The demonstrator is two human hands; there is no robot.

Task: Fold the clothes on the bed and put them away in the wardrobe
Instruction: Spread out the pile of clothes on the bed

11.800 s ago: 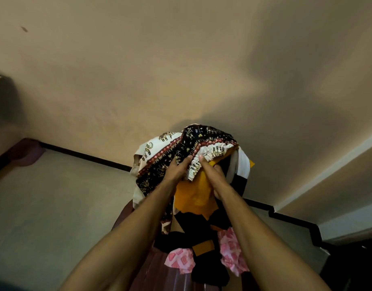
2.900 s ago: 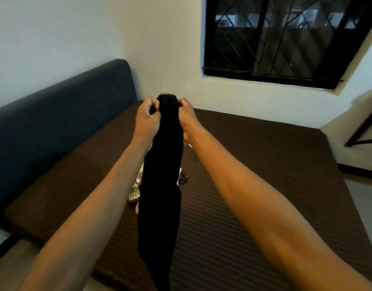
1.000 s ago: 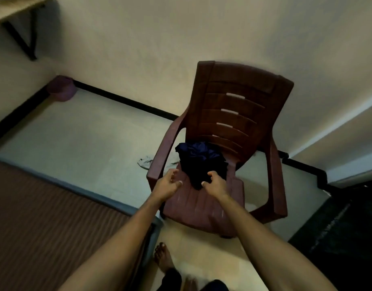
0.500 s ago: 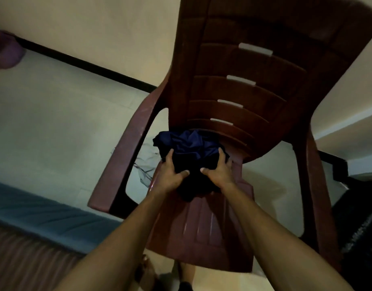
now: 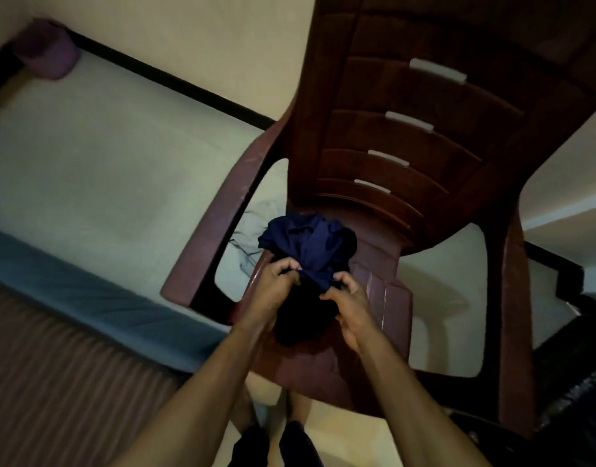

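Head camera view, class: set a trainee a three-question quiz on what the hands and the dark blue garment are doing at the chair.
1. True or false: the crumpled dark blue cloth garment lies on the bed.
2. Which hands grip it? A) left hand only B) right hand only C) both
3. Fill in: the garment sits on the seat of the reddish-brown plastic ___.

Key: 1 false; 2 C; 3 armchair.
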